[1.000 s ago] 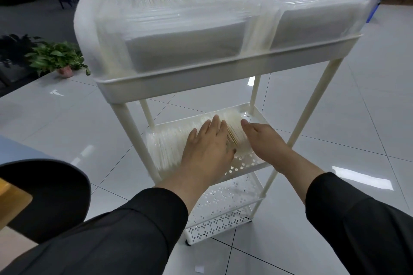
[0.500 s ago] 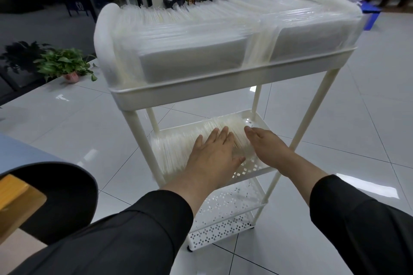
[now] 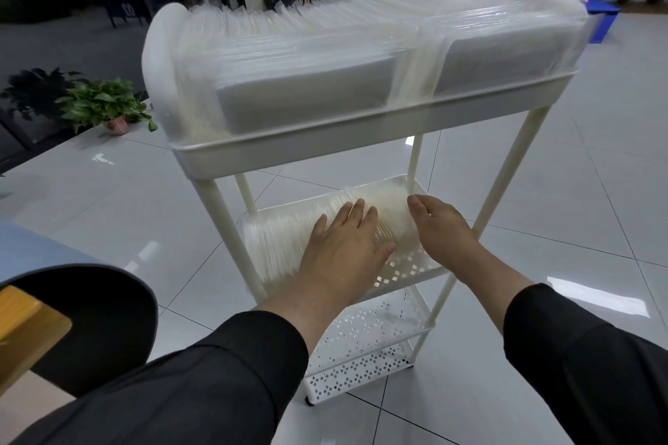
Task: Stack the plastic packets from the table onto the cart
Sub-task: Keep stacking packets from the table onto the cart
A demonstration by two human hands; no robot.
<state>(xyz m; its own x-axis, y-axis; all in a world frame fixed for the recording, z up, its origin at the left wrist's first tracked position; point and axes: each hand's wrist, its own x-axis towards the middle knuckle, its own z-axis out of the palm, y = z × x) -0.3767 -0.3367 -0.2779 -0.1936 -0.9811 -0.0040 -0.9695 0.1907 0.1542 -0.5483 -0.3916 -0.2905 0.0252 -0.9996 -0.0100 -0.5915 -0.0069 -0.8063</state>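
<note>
Glossy grey tile floor, broad open stretch right of and behind cart. Potted plant on floor left of cart, well apart. Table corner near cart's left. Cart top tray packed to rim with plastic packets. Middle shelf: packet row fills left part; perforated floor bare at right edge. Left hand flat on row, fingers straight. Right hand against row's right end, fingers extended, gripping nothing.
</note>
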